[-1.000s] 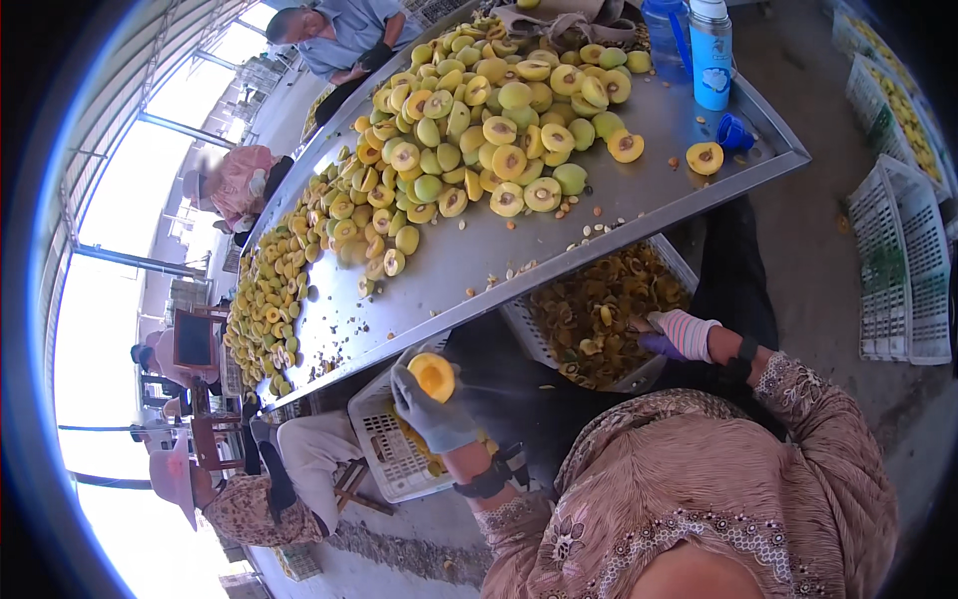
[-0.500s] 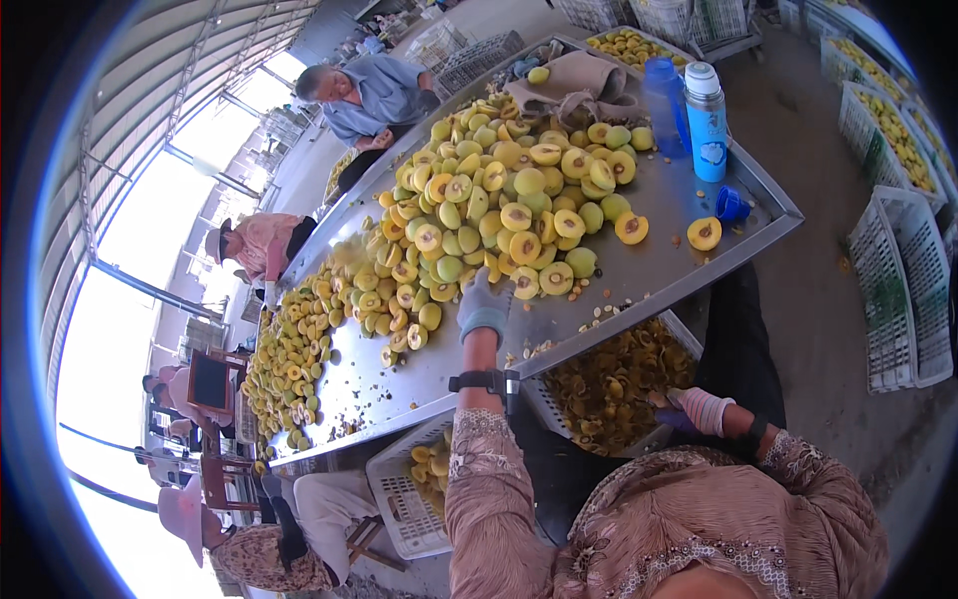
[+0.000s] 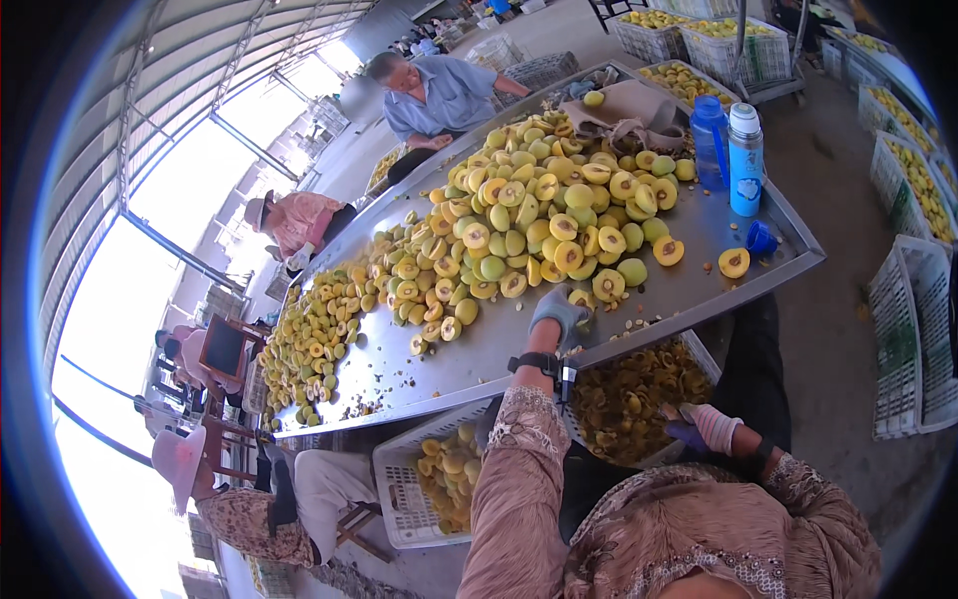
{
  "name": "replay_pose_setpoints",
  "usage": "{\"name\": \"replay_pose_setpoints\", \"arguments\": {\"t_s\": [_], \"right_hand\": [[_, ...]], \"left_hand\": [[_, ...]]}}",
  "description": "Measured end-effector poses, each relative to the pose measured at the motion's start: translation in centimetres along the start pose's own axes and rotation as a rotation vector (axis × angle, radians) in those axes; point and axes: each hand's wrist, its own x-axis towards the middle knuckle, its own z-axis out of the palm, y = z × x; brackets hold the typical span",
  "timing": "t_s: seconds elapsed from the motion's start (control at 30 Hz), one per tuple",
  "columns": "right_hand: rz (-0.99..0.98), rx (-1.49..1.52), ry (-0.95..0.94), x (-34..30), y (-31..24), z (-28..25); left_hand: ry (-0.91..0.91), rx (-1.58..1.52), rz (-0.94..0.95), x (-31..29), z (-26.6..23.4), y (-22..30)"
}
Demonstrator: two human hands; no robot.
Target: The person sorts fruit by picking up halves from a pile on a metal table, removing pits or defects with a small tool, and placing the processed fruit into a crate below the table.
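Halved and whole yellow-green stone fruit (image 3: 559,200) lie in a long heap on a metal table (image 3: 639,290). At the heap's near edge, my left hand (image 3: 561,312) in a grey-blue glove closes on a yellow stone fruit (image 3: 581,299), partly hidden by the fingers. My right hand (image 3: 711,429), in a pale pink-and-purple glove, is held low over a crate of brownish fruit pieces (image 3: 629,399). Its fingers are curled; a small brownish thing shows at their tips, too unclear to name.
A blue bottle (image 3: 710,145), a light-blue flask (image 3: 745,165) and a blue cup (image 3: 761,238) stand at the table's right end. A fruit crate (image 3: 399,499) is below left; white crates (image 3: 903,339) stand right. Co-workers (image 3: 439,95) sit along the far and left sides.
My left hand has drawn back from the heap toward the table's near edge, with a fruit at its fingers. My right hand stays over the crate. The whole view has shifted.
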Motion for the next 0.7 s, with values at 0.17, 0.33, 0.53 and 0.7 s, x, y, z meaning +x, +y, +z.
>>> {"name": "replay_pose_setpoints", "arguments": {"t_s": [0.17, 0.33, 0.53, 0.7], "right_hand": [[0.026, 0.342, 0.116, -0.6, -1.3, -1.0], [0.168, 0.61, -0.05, -1.8, -11.5, -6.4], [0.117, 0.702, -0.103, -0.1, -14.9, -5.1], [0.119, 0.695, -0.143, 0.9, -15.6, -4.0]], "left_hand": [[0.218, -0.927, 0.19, -4.0, 0.0, -0.2], [0.257, -1.747, -0.047, -10.5, -0.4, 3.2], [0.361, -1.959, -0.166, -15.1, 0.4, 6.5], [0.44, -1.528, -0.088, -16.6, 1.5, 6.3]]}}
